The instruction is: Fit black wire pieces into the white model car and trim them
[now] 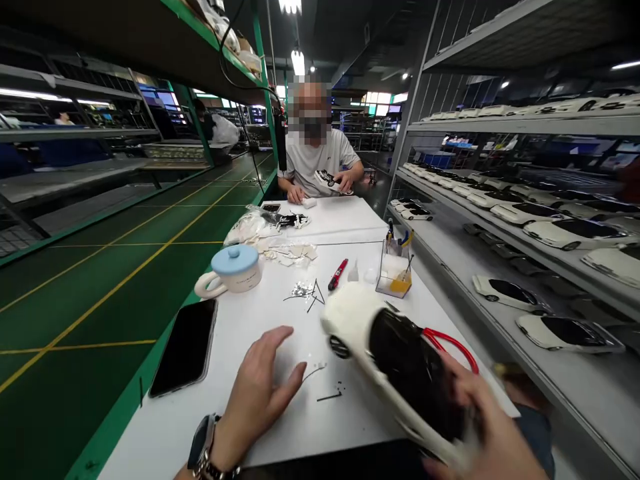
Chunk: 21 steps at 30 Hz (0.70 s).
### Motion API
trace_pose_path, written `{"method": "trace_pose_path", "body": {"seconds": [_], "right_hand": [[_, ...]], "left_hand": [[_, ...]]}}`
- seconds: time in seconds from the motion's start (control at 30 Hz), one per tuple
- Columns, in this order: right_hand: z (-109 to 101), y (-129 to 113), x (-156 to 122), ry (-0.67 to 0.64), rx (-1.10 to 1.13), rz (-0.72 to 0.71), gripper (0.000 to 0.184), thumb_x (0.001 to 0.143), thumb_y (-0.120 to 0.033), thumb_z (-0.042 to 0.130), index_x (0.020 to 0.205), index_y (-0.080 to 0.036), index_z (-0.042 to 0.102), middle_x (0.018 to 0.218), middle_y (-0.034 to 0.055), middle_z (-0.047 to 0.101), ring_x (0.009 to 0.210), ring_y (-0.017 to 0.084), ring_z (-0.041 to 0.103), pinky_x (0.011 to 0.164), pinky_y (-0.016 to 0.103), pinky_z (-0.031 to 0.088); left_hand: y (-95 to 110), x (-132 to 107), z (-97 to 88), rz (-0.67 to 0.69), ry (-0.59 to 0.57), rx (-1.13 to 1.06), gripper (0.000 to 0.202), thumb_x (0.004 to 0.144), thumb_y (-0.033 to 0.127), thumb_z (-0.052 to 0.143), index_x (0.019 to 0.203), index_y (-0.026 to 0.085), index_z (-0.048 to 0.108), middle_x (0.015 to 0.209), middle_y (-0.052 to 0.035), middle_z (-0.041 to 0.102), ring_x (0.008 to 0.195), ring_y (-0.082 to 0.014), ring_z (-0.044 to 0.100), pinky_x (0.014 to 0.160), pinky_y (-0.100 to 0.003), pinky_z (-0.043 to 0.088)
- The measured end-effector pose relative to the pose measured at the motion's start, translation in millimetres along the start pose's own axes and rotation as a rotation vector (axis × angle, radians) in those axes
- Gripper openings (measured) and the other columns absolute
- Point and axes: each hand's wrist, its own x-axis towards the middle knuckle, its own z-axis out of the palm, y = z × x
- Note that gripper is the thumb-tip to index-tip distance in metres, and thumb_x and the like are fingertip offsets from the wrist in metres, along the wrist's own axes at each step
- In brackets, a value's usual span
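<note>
My right hand grips a white model car with a black roof and windows by its near end. The car is tilted over the right side of the table and slightly blurred. My left hand is apart from it, thumb and fingers spread above the white tabletop with nothing in them. Close to the left hand lie thin black strips and tiny dark bits. A red-handled tool shows partly behind the car. Farther up are a red utility knife and a small pile of shiny bits.
A phone and a lidded mug stand along the left edge. A clear tool holder is at the right. Across the table a person holds another model car. Shelves of white cars flank the right side.
</note>
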Motion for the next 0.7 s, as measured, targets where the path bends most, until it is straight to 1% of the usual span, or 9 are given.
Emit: {"method": "trace_pose_path", "body": {"seconds": [0.07,0.13,0.23,0.3,0.33,0.4,0.5,0.57,0.7], "right_hand": [[11.8,-28.1,14.6,-0.068,0.005,-0.062,0.049,0.051,-0.034,0.070,0.089,-0.026,0.040,0.138,0.0088,0.038,0.122,0.035,0.042,0.094,0.052,0.044],[24.8,-53.6,33.4,-0.186,-0.001,-0.123,0.044,0.050,-0.029,0.064,0.083,-0.022,0.036,0.130,0.0120,0.042,0.113,0.033,0.046,0.093,0.049,0.042],[40.0,-75.7,54.6,-0.318,-0.004,-0.159,0.059,0.052,-0.028,0.062,0.105,-0.019,0.039,0.106,0.0099,0.049,0.098,0.028,0.047,0.090,0.045,0.041],[44.3,-79.4,60.8,-0.345,-0.022,-0.159,0.072,0.052,-0.027,0.062,0.117,-0.016,0.035,0.098,0.0082,0.049,0.096,0.027,0.046,0.092,0.044,0.039],[44.7,-79.3,62.0,-0.353,-0.034,-0.160,0.070,0.052,-0.027,0.062,0.116,-0.016,0.036,0.099,0.0090,0.049,0.097,0.028,0.045,0.093,0.043,0.038],[43.3,-77.8,62.6,-0.373,-0.051,-0.170,0.056,0.052,-0.027,0.062,0.103,-0.018,0.041,0.108,0.0123,0.049,0.099,0.028,0.044,0.093,0.043,0.037],[40.6,-76.2,63.0,-0.393,-0.049,-0.200,0.042,0.051,-0.026,0.061,0.085,-0.020,0.039,0.125,0.0150,0.045,0.103,0.029,0.043,0.094,0.043,0.035],[40.4,-75.6,64.1,-0.395,-0.038,-0.226,0.041,0.051,-0.027,0.062,0.083,-0.020,0.038,0.132,0.0144,0.042,0.107,0.029,0.042,0.097,0.043,0.033],[40.3,-70.8,68.4,-0.396,-0.037,-0.274,0.043,0.051,-0.029,0.063,0.085,-0.020,0.039,0.136,0.0141,0.041,0.107,0.029,0.043,0.097,0.043,0.033]], "left_hand": [[-4.4,-2.9,-1.1,-0.085,-0.015,-0.038,0.057,0.083,0.036,0.058,0.132,0.022,0.034,0.130,-0.0142,0.048,0.120,-0.0292,0.049,0.098,-0.047,0.047],[-10.5,-6.1,-4.0,-0.133,-0.052,-0.039,0.073,0.076,0.040,0.065,0.137,0.022,0.028,0.141,-0.0164,0.036,0.129,-0.0339,0.039,0.104,-0.053,0.040],[-19.1,-11.2,-9.4,-0.200,-0.123,0.021,0.085,0.069,0.042,0.070,0.139,0.023,0.026,0.150,-0.0157,0.024,0.134,-0.0376,0.030,0.106,-0.059,0.035],[-22.3,-13.8,-11.1,-0.225,-0.198,0.027,0.085,0.069,0.044,0.070,0.139,0.023,0.027,0.148,-0.0142,0.030,0.134,-0.0358,0.033,0.106,-0.057,0.037],[-22.6,-14.6,-10.9,-0.230,-0.232,0.025,0.082,0.070,0.045,0.069,0.138,0.023,0.029,0.145,-0.0136,0.035,0.132,-0.0343,0.036,0.106,-0.055,0.038],[-21.3,-15.6,-8.4,-0.234,-0.253,0.044,0.073,0.072,0.045,0.067,0.134,0.021,0.034,0.141,-0.0127,0.043,0.131,-0.0322,0.040,0.106,-0.052,0.040],[-16.7,-15.7,-2.6,-0.219,-0.204,0.115,0.060,0.075,0.039,0.062,0.128,0.020,0.040,0.139,-0.0129,0.046,0.131,-0.0326,0.041,0.103,-0.052,0.044],[-14.5,-15.0,-0.3,-0.194,-0.187,0.155,0.056,0.076,0.037,0.059,0.126,0.020,0.041,0.139,-0.0132,0.047,0.131,-0.0333,0.042,0.101,-0.052,0.046],[-14.3,-15.4,-4.7,-0.159,-0.228,0.182,0.056,0.073,0.040,0.061,0.124,0.021,0.044,0.139,-0.0115,0.048,0.130,-0.0332,0.043,0.100,-0.050,0.048]]}}
